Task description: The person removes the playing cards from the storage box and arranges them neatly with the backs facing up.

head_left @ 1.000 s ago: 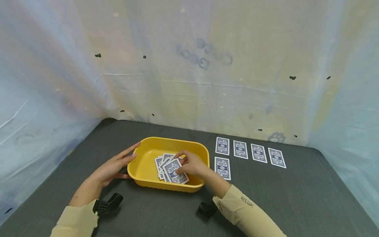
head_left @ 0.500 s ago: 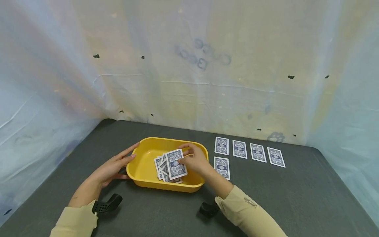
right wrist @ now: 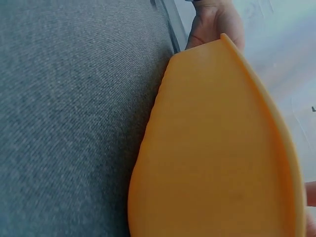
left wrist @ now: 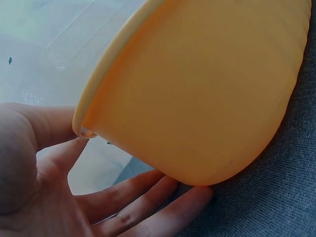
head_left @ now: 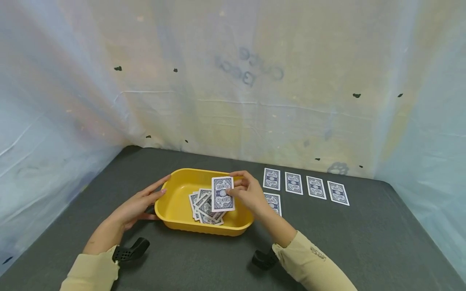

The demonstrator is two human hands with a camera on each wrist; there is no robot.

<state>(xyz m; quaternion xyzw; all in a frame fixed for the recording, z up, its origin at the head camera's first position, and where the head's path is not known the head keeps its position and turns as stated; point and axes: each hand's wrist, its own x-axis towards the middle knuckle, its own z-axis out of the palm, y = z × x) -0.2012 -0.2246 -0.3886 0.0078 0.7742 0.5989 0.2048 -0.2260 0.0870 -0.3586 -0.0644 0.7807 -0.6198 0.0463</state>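
Observation:
My right hand point(head_left: 252, 197) pinches a playing card point(head_left: 223, 194) by its right edge, thumb on top, over a yellow plastic basin point(head_left: 174, 220). The card's patterned blue-and-white back faces up. Below it, a loose pile of playing cards point(head_left: 204, 209) lies fanned on the basin floor. My left hand point(head_left: 136, 207) rests against the basin's left end with its fingers spread. In the left wrist view, one of its digits reaches the rim while straight fingers point(left wrist: 131, 197) touch the lower wall. Only slivers of my right fingers point(right wrist: 311, 197) show in the right wrist view.
Right of the basin, a row of face-down cards point(head_left: 293, 183) lies along the back of the dark grey cloth-covered table point(head_left: 349, 246). Another card point(head_left: 274, 202) sits in front of the row's left end, partly behind my right hand. Pale plastic sheeting point(head_left: 233, 101) encloses the table.
My right hand has lifted one card off the pile, turned it more upright and moved it right and toward the basin's far side. My left hand has stayed at the basin.

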